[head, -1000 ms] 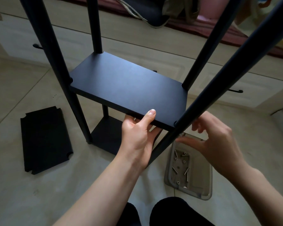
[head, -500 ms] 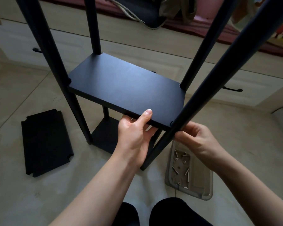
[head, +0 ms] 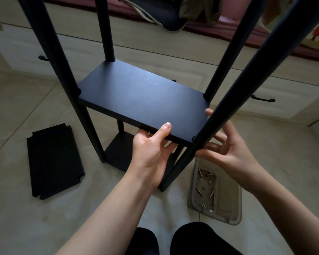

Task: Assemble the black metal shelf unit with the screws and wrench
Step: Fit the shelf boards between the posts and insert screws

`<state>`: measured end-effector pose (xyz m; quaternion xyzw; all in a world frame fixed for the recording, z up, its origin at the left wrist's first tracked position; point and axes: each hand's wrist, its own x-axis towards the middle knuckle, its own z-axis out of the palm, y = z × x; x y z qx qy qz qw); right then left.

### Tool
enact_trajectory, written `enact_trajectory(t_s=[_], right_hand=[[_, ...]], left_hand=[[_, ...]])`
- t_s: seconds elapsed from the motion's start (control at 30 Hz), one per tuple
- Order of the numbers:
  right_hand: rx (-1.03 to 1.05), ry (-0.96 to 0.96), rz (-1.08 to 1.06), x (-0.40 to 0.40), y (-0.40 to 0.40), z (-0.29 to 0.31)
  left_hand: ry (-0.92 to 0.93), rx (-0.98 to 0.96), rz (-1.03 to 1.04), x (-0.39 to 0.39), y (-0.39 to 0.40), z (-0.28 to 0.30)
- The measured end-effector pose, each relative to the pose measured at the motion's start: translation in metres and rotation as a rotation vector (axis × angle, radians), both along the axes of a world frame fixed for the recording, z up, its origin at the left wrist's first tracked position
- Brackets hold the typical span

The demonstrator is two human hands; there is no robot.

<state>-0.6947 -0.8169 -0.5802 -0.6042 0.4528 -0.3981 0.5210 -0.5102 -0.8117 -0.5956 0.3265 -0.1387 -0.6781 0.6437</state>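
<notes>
Directly ahead, a black metal shelf unit (head: 142,100) stands on a pale floor (head: 17,208), four dark posts rising around a flat shelf panel (head: 140,105). The left hand (head: 151,150) grasps the panel's near edge at about 6 o'clock, thumb on top, fingers underneath. The right hand (head: 230,150) sits at the panel's 4 o'clock corner, fingers loosely spread around the near right post (head: 217,115), thumb tip touching it, not clenched. A spare panel (head: 53,161) lies flat on the floor at 8 o'clock. A clear tray (head: 230,208) holding loose screws (head: 208,186) rests at 5 o'clock, just below the right hand.
</notes>
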Motion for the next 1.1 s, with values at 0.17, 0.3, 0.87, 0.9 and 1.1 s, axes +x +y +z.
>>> enact_trajectory(t_s=[0.17, 0.3, 0.87, 0.9, 1.1], right_hand=[[-0.04, 0.052, 0.077, 0.001, 0.0, 0.009], [0.02, -0.067, 0.096, -0.005, -0.002, 0.005], [0.597, -0.485, -0.205, 0.015, -0.013, 0.004], [0.639, -0.503, -0.218, 0.019, -0.018, 0.007], [0.576, -0.536, -0.23, 0.043, -0.035, 0.015]], left_hand=[[-0.008, -0.002, -0.01, 0.002, 0.0, 0.0], [-0.004, -0.013, -0.029, 0.004, -0.001, -0.001], [-0.071, -0.062, -0.129, 0.025, -0.008, -0.002], [-0.074, -0.065, -0.133, 0.025, -0.008, -0.002], [-0.068, -0.058, -0.141, 0.027, -0.008, 0.001]])
